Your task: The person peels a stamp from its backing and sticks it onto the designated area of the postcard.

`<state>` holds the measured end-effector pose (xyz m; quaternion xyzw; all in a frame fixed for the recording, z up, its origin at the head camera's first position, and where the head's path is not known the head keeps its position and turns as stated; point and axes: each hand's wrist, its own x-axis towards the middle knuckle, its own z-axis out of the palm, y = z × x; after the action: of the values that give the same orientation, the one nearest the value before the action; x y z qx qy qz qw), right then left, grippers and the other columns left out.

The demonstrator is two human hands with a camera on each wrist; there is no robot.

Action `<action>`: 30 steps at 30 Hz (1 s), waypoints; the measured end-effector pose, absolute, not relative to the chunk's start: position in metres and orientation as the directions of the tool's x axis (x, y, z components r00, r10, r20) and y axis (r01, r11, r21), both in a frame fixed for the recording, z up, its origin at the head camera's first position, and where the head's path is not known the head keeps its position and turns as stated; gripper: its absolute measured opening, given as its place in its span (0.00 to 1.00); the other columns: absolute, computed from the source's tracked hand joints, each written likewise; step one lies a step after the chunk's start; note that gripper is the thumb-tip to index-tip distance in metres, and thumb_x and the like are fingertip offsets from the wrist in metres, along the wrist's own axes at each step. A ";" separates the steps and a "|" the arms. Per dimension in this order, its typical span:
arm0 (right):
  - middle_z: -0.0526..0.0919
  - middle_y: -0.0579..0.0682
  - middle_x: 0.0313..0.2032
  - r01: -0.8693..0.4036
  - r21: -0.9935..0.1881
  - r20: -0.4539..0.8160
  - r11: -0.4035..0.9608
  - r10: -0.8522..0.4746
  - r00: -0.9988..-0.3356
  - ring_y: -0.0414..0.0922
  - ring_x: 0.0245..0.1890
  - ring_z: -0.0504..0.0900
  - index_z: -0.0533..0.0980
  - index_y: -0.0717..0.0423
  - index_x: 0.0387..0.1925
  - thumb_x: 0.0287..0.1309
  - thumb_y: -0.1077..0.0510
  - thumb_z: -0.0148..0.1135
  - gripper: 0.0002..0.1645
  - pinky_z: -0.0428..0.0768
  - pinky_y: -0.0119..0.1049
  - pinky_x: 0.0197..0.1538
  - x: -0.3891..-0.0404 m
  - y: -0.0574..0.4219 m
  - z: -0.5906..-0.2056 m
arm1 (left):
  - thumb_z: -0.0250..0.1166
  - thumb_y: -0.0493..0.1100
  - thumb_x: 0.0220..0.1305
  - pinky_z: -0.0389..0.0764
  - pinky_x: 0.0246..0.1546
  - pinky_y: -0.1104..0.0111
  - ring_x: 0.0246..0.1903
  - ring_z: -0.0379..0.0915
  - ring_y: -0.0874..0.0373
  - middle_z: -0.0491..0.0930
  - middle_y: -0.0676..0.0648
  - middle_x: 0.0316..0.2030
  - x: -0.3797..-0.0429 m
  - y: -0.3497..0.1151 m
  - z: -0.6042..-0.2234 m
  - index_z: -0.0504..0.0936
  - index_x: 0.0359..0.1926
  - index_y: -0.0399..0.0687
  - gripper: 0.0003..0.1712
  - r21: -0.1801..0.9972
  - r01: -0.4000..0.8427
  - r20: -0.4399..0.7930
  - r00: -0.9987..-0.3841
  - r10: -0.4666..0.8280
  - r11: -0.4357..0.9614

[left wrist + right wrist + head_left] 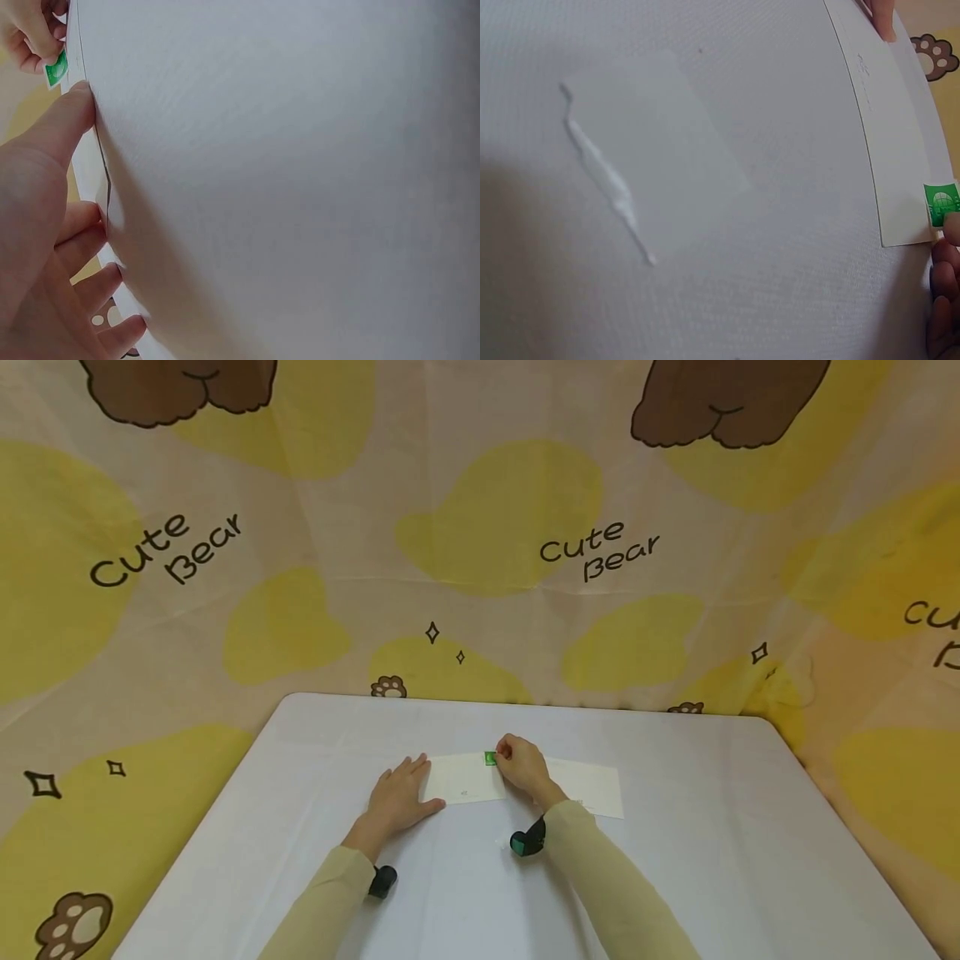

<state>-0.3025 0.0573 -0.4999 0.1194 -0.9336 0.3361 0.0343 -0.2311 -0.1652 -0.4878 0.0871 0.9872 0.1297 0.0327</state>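
A white envelope (461, 779) lies on the table, with small faint writing on it. My left hand (397, 795) rests at its left end, fingers spread and thumb at the near edge. At the envelope's upper right corner is a green postage stamp (491, 758) with a pale border. My right hand (522, 766) pinches this stamp between thumb and fingers. In the right wrist view the stamp (941, 204) overlaps the envelope's end (900, 217). The left wrist view shows the stamp (56, 70) tilted under the right fingertips.
A second white envelope (596, 787) lies to the right, partly behind my right wrist. A thin translucent sheet (656, 150) with a crumpled white edge lies on the white table (720, 860), nearer to me. A patterned yellow cloth (487, 527) hangs behind the table.
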 end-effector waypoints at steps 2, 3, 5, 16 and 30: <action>0.73 0.46 0.23 -0.256 -0.616 0.152 0.745 -0.207 -0.966 0.41 0.25 0.69 0.74 0.56 0.29 0.54 0.61 0.60 0.03 0.67 0.31 0.29 -0.303 0.057 -0.499 | 0.64 0.62 0.53 0.54 0.64 0.47 0.67 0.51 0.44 0.58 0.43 0.67 -0.231 -0.165 -0.487 0.61 0.66 0.40 0.46 0.261 0.164 -0.040 -0.983 0.181 0.951; 0.73 0.46 0.23 -0.260 -0.612 0.152 0.747 -0.211 -0.965 0.41 0.25 0.69 0.74 0.56 0.29 0.54 0.61 0.60 0.02 0.66 0.30 0.29 -0.303 0.058 -0.499 | 0.64 0.62 0.53 0.55 0.64 0.47 0.67 0.51 0.44 0.58 0.43 0.67 -0.231 -0.165 -0.487 0.62 0.66 0.40 0.46 0.261 0.164 -0.040 -0.983 0.180 0.951; 0.72 0.46 0.22 -0.268 -0.602 0.156 0.752 -0.218 -0.963 0.41 0.24 0.69 0.74 0.56 0.28 0.54 0.61 0.60 0.03 0.66 0.30 0.28 -0.303 0.058 -0.499 | 0.64 0.62 0.53 0.55 0.64 0.47 0.67 0.51 0.44 0.58 0.43 0.67 -0.231 -0.165 -0.487 0.62 0.66 0.40 0.46 0.259 0.165 -0.041 -0.983 0.181 0.952; 0.71 0.45 0.22 -0.223 -0.589 0.106 0.777 -0.199 -0.974 0.42 0.24 0.68 0.74 0.55 0.28 0.54 0.61 0.60 0.03 0.66 0.30 0.28 -0.302 0.054 -0.494 | 0.64 0.62 0.53 0.55 0.64 0.46 0.67 0.51 0.44 0.58 0.42 0.67 -0.230 -0.164 -0.485 0.62 0.65 0.39 0.46 0.262 0.169 -0.035 -0.982 0.184 0.950; 0.71 0.45 0.21 -0.219 -0.537 0.107 0.814 -0.192 -0.976 0.41 0.24 0.68 0.73 0.55 0.28 0.55 0.60 0.59 0.03 0.67 0.30 0.27 -0.302 0.052 -0.498 | 0.65 0.62 0.52 0.56 0.63 0.46 0.67 0.52 0.44 0.59 0.43 0.67 -0.230 -0.164 -0.487 0.62 0.65 0.39 0.47 0.261 0.170 -0.028 -0.983 0.183 0.950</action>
<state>-0.3018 0.0524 -0.4980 0.1081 -0.9521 0.2849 0.0239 -0.2301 -0.1641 -0.4866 0.0894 0.9872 0.1297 0.0261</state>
